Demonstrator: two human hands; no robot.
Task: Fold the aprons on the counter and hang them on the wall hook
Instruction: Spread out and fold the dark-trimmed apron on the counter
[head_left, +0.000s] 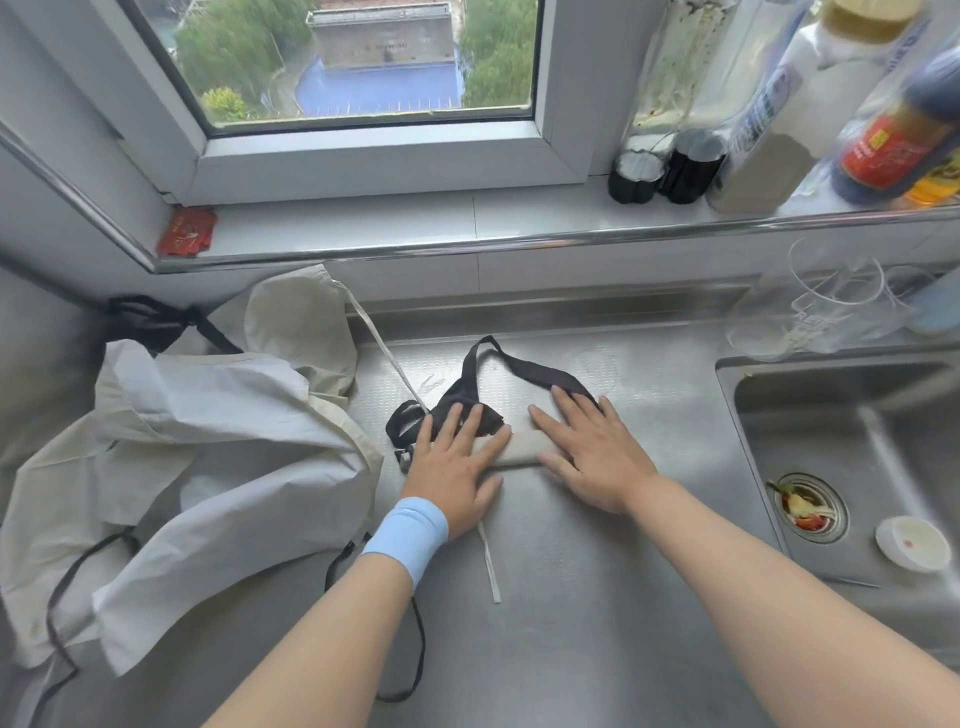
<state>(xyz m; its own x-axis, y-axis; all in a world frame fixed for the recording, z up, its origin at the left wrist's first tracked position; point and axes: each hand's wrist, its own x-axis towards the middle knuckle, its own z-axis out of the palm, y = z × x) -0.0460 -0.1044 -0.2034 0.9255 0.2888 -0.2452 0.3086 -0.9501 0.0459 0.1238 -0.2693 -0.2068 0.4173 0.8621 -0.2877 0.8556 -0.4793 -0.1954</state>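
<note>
A small folded cream apron (519, 451) lies as a narrow bundle on the steel counter (561, 597), its black neck strap (524, 371) looping out behind it. My left hand (457, 460), with a light blue wristband, presses flat on the bundle's left end and the black strap. My right hand (587, 457) presses flat on the right end with fingers spread. A heap of unfolded cream aprons (208, 452) with black ties lies at the left of the counter. One cream tie (488, 566) trails toward me. No wall hook is in view.
A sink (852, 452) with a food-filled drain and a small white dish (911, 543) is at right. Clear glasses (826, 306) stand behind it. Bottles (883, 145) and two black cups (667, 169) crowd the window ledge, with a red packet (187, 231) at its left.
</note>
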